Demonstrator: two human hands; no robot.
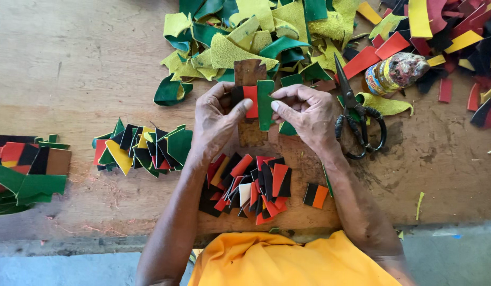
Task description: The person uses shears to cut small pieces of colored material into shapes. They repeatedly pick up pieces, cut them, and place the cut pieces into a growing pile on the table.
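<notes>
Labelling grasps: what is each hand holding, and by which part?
Left hand pinches the small black-and-red leather piece at its left edge; right hand pinches the green leather strip at its right edge, thumb on its face.

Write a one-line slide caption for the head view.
Both hands, left and right, join red and green leather pieces above a pile, scissors beside.
</notes>
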